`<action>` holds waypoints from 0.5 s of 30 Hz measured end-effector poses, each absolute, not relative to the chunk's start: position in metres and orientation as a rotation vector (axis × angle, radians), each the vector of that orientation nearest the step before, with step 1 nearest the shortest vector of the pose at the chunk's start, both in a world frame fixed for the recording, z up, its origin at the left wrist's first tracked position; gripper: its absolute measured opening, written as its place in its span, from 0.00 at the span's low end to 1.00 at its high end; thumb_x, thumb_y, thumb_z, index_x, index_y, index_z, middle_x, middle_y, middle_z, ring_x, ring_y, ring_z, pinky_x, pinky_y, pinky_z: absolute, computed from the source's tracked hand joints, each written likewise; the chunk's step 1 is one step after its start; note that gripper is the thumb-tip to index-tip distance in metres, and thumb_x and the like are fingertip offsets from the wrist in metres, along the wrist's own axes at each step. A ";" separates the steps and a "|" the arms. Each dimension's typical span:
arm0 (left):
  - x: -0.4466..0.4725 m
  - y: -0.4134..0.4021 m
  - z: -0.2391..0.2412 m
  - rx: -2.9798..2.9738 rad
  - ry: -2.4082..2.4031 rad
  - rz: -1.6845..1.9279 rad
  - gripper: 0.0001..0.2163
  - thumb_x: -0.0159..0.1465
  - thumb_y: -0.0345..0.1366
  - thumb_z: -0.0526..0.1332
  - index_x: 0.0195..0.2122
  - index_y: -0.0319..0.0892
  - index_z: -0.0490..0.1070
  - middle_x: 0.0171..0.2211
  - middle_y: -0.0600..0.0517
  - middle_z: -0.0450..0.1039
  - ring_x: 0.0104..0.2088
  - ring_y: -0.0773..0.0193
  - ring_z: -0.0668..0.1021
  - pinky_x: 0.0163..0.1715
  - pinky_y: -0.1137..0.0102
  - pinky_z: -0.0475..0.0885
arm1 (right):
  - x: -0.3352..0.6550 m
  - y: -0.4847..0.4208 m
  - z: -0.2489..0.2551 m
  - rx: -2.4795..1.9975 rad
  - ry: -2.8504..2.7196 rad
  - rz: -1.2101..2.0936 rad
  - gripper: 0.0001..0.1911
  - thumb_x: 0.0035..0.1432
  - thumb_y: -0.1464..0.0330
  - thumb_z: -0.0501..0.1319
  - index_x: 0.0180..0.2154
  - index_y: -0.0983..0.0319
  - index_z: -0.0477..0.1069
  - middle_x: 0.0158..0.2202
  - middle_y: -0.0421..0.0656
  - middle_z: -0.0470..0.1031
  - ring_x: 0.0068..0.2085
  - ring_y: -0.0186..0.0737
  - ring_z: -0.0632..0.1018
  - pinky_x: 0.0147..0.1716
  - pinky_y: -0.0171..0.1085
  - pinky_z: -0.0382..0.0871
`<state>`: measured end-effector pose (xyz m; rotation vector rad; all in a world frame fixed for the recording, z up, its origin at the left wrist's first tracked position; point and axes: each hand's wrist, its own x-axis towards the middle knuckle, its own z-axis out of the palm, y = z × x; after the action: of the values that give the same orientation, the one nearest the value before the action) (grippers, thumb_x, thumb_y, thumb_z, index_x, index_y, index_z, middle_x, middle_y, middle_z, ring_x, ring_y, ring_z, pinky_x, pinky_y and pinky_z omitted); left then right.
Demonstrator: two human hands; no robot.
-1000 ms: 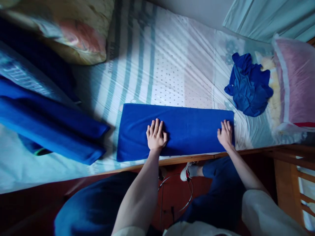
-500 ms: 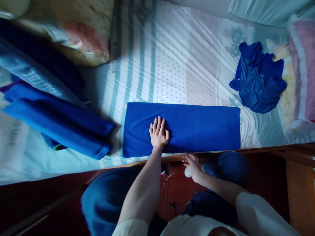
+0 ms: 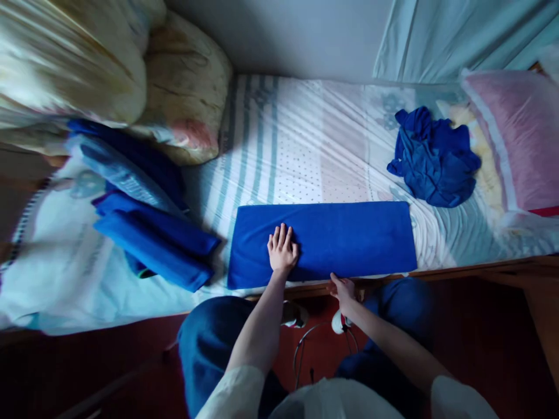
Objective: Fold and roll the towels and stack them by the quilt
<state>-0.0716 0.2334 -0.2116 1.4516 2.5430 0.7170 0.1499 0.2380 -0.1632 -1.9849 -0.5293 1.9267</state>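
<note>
Right hand (image 3: 343, 290) has come off the towel's (image 3: 323, 241) far end, now open at the bed (image 3: 305, 145) edge just below it. Left hand (image 3: 282, 251) still flat on the towel, fingers spread. Crumpled shirt (image 3: 432, 157) up-right of it.

Open striped mattress (image 3: 301, 139) beyond the folded blue towel (image 3: 323, 241): clear passage from the towel's far edge up to the wall. Blocked on the left by a stack of folded blue cloths (image 3: 152, 233), just beside the towel's left end, with pillows (image 3: 183, 110) piled behind. Hemmed in on the right by a crumpled blue garment (image 3: 432, 157) and a pink pillow (image 3: 510, 139), with a narrow gap of bare sheet between garment and towel. Wooden bed rail (image 3: 458, 269) running along the near edge, touching the towel's front.
</note>
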 end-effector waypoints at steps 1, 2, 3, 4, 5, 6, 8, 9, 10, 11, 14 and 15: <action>-0.071 0.235 -0.210 1.464 2.549 0.704 0.27 0.65 0.36 0.53 0.65 0.41 0.67 0.69 0.40 0.61 0.72 0.48 0.58 0.69 0.46 0.53 | 0.151 0.241 -0.163 -1.985 -0.534 1.951 0.19 0.44 0.56 0.76 0.25 0.59 0.71 0.22 0.41 0.78 0.25 0.40 0.79 0.25 0.35 0.71; -0.072 0.237 -0.209 1.471 2.559 0.683 0.25 0.64 0.36 0.53 0.63 0.41 0.69 0.69 0.39 0.61 0.71 0.47 0.59 0.69 0.45 0.54 | 0.153 0.243 -0.162 -1.984 -0.536 1.972 0.18 0.44 0.57 0.76 0.24 0.59 0.71 0.22 0.42 0.78 0.26 0.41 0.80 0.24 0.35 0.70; -0.073 0.240 -0.206 1.474 2.571 0.654 0.24 0.64 0.35 0.54 0.61 0.41 0.71 0.68 0.38 0.63 0.71 0.46 0.61 0.68 0.44 0.56 | 0.154 0.245 -0.161 -1.984 -0.533 1.992 0.17 0.45 0.59 0.75 0.23 0.59 0.70 0.22 0.42 0.78 0.26 0.41 0.80 0.24 0.35 0.70; -0.074 0.245 -0.203 1.477 2.578 0.614 0.23 0.63 0.33 0.54 0.59 0.40 0.72 0.67 0.38 0.64 0.70 0.45 0.62 0.67 0.44 0.58 | 0.156 0.247 -0.160 -1.984 -0.525 2.007 0.16 0.46 0.61 0.75 0.23 0.59 0.70 0.21 0.42 0.78 0.26 0.41 0.80 0.23 0.35 0.70; -0.076 0.253 -0.199 1.483 2.576 0.569 0.22 0.62 0.32 0.55 0.56 0.40 0.74 0.66 0.37 0.65 0.69 0.44 0.64 0.65 0.45 0.61 | 0.157 0.248 -0.158 -1.985 -0.515 2.015 0.15 0.47 0.63 0.75 0.23 0.59 0.70 0.22 0.42 0.78 0.26 0.40 0.80 0.23 0.34 0.70; -0.078 0.262 -0.195 1.499 2.560 0.520 0.21 0.60 0.31 0.55 0.54 0.40 0.75 0.66 0.37 0.66 0.67 0.44 0.66 0.64 0.45 0.63 | 0.158 0.249 -0.157 -1.982 -0.507 2.024 0.14 0.48 0.64 0.74 0.23 0.59 0.70 0.22 0.41 0.78 0.26 0.39 0.80 0.23 0.33 0.71; -0.081 0.286 -0.184 1.570 2.479 0.422 0.19 0.58 0.29 0.56 0.50 0.42 0.76 0.65 0.38 0.66 0.66 0.44 0.67 0.61 0.47 0.67 | 0.159 0.251 -0.153 -1.969 -0.500 2.052 0.13 0.50 0.66 0.73 0.24 0.61 0.70 0.23 0.42 0.79 0.26 0.37 0.80 0.24 0.31 0.71; -0.080 0.300 -0.179 1.616 2.424 0.376 0.19 0.58 0.28 0.56 0.49 0.43 0.77 0.66 0.39 0.66 0.66 0.45 0.67 0.60 0.48 0.69 | 0.159 0.251 -0.151 -1.960 -0.500 2.073 0.13 0.50 0.66 0.73 0.25 0.61 0.70 0.24 0.42 0.79 0.26 0.36 0.81 0.24 0.30 0.71; -0.078 0.315 -0.174 1.664 2.364 0.330 0.19 0.58 0.28 0.57 0.49 0.43 0.77 0.67 0.40 0.65 0.66 0.45 0.67 0.59 0.49 0.69 | 0.159 0.252 -0.149 -1.953 -0.500 2.094 0.12 0.52 0.66 0.72 0.26 0.61 0.70 0.25 0.42 0.80 0.26 0.35 0.81 0.24 0.30 0.71; -0.075 0.331 -0.169 1.706 2.305 0.285 0.19 0.58 0.28 0.57 0.49 0.44 0.78 0.67 0.41 0.64 0.66 0.45 0.67 0.59 0.49 0.70 | 0.159 0.252 -0.147 -1.952 -0.497 2.119 0.12 0.53 0.66 0.72 0.26 0.61 0.71 0.25 0.41 0.80 0.26 0.35 0.81 0.24 0.30 0.71; -0.061 0.375 -0.160 1.767 2.153 0.141 0.19 0.58 0.29 0.58 0.50 0.44 0.78 0.68 0.43 0.63 0.68 0.46 0.65 0.62 0.51 0.67 | 0.159 0.251 -0.146 -1.936 -0.490 2.182 0.10 0.55 0.67 0.70 0.28 0.61 0.71 0.26 0.41 0.80 0.25 0.33 0.80 0.24 0.29 0.71; -0.055 0.388 -0.158 1.764 2.114 0.089 0.19 0.58 0.30 0.59 0.50 0.44 0.78 0.68 0.43 0.63 0.68 0.46 0.64 0.63 0.52 0.66 | 0.159 0.250 -0.147 -1.917 -0.490 2.199 0.09 0.56 0.67 0.70 0.29 0.61 0.72 0.27 0.40 0.81 0.25 0.33 0.80 0.25 0.29 0.71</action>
<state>-0.0552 0.3876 -0.1582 1.7636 2.1139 0.0891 0.1592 0.2501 -0.1467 -1.9170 -0.4902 2.1990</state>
